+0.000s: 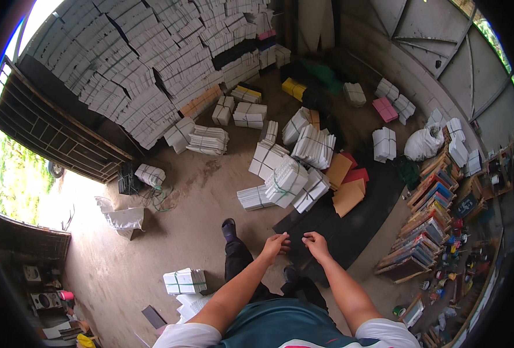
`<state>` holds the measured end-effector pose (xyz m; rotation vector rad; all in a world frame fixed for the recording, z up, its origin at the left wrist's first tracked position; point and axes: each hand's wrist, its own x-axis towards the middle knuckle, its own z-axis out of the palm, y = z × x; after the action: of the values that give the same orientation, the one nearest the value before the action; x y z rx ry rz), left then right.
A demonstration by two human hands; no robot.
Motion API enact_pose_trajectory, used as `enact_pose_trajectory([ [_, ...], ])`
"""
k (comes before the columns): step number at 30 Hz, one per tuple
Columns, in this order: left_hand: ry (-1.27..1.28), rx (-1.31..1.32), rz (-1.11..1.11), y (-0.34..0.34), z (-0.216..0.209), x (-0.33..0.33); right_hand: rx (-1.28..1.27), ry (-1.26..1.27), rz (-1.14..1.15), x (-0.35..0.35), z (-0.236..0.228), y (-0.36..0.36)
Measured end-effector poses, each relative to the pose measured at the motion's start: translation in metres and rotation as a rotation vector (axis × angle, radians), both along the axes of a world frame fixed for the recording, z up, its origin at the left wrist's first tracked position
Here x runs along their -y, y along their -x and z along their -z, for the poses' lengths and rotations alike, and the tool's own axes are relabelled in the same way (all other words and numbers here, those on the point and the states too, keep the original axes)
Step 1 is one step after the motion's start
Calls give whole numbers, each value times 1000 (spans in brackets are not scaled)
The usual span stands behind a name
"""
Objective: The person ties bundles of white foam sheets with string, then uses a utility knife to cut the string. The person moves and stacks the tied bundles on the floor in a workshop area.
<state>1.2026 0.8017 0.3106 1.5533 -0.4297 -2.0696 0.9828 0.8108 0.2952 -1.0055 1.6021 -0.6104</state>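
Note:
My left hand and my right hand are held a short way apart in front of my body. The fingers of both are curled in as if pinched; anything between them is too small to make out. Under my right hand lies a black mat on the floor. Ahead of my hands is a heap of white paper bundles, one of them a bundle tied with green string. To the right of that heap, orange-brown envelopes and a red envelope lie loose on the mat.
White stacks line the far left wall. Wooden-framed panels lean in a row at right, beside scattered cans. A white sack stands behind them. Another tied bundle sits near left. An open gate is at left.

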Motion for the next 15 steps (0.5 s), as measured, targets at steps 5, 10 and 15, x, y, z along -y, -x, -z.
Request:
enact_pose_trajectory([
  [5,21,58,-17,-96,17,83,-140,9,-36,88,14,-65],
  [10,133,175,108,-211,-5,175,-212,51,-75,176,29,-147],
  [15,194,284,91,-302,-8,277,-95,80,-46,297,-12,-229],
])
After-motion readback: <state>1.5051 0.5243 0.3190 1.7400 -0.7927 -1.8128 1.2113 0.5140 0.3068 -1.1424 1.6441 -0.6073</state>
